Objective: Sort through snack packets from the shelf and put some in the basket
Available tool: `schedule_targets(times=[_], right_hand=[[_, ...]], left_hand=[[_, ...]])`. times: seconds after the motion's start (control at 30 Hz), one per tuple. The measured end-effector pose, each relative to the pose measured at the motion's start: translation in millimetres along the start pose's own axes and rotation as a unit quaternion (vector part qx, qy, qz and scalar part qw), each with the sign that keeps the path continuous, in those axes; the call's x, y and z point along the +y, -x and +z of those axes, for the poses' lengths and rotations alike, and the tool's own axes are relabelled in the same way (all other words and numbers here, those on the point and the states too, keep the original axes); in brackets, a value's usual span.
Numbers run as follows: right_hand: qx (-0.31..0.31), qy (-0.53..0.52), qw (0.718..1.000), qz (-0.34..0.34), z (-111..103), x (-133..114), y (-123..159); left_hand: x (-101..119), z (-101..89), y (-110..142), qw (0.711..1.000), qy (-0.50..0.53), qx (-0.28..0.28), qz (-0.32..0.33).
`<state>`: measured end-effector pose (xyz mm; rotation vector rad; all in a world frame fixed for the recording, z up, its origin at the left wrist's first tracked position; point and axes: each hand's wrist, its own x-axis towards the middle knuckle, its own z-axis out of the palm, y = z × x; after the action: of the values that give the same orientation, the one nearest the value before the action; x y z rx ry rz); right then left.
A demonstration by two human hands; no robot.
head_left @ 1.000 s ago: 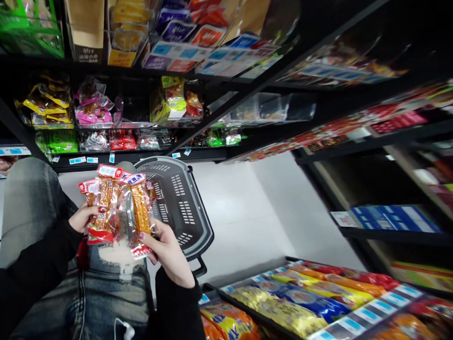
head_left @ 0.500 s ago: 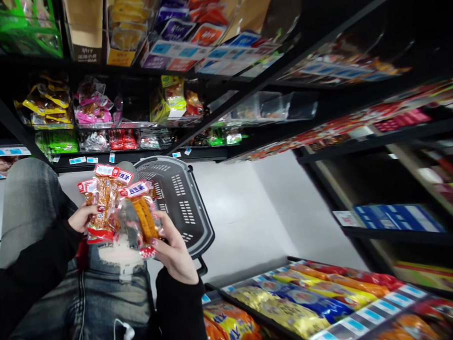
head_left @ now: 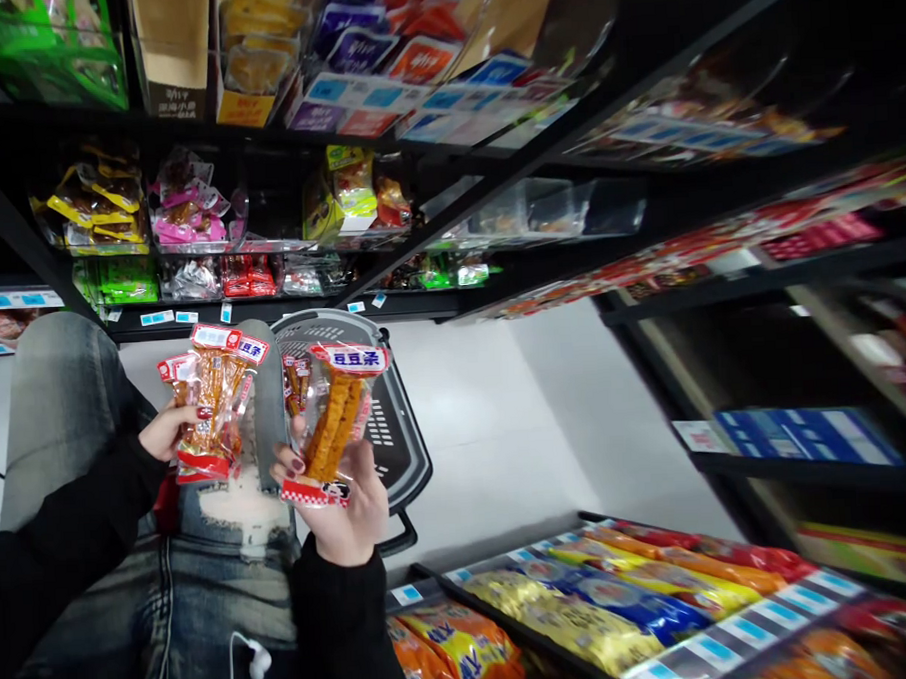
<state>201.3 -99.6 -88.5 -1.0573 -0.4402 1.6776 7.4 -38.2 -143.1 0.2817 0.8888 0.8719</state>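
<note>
A: I'm watching remotely through the head camera. What are you seeing the fingers doing?

B: At mid-height, left of frame, the left hand (head_left: 168, 429) is pinching a fanned bunch of clear plastic packs with red-and-white ends and golden-brown sticks (head_left: 214, 402). The thumb side is showing; I'm not seeing the fingers behind. Nearer the centre, the right hand (head_left: 344, 509) is closing its fingers around the lower half of a single clear plastic pack with a thick golden-brown stick (head_left: 333, 425).

A: Why are they holding things that way?

B: I'm guessing the low grip is leaving the top label uncovered, and the fanning is keeping the bunch's headers apart. The single pack is leaning rightward, overlapping my view of the dark grey perforated plastic basket (head_left: 401, 432). A small red-and-brown pack (head_left: 297, 381) is showing behind the hand, apparently lying in the basket.

A: Any writing you're making out?

B: The single pack's header is reading 豆豆条, in blue on white; one header in the bunch is showing 豆条. At upper left, a brown cardboard box (head_left: 174, 51) is carrying 深海小 and more. The blue-and-white price tags (head_left: 751, 629) at lower right are staying too small for me.
</note>
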Motion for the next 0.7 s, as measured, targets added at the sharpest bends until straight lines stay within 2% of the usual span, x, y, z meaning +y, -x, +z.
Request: schedule_targets(times=[0.17, 0.37, 0.53, 0.6, 0.7], right_hand=[[0.019, -0.031, 0.999, -0.038, 0.1, -2.1, -3.0], [-0.035, 0.005, 0.999, 0.006, 5.6, -10.1, -8.5], [-0.049, -0.015, 0.998, -0.027, 8.8, -10.4, -9.0], [-0.047, 0.018, 0.998, -0.030, 8.2, -10.7, -8.6], [0.025, 0.158, 0.987, -0.017, 7.4, -12.7, -8.1]], left_hand=[[-1.6, -4.1, -1.3, 1.000, 0.005, 0.002, -0.015], [-2.0, -2.6, -2.0, 1.000, 0.004, 0.015, -0.020], [0.2, 1.8, 0.4, 0.999, 0.004, 0.026, -0.022], [0.9, 2.6, 1.0, 0.999, 0.003, 0.028, -0.023], [1.1, 2.7, 0.7, 0.999, 0.003, 0.028, -0.023]])
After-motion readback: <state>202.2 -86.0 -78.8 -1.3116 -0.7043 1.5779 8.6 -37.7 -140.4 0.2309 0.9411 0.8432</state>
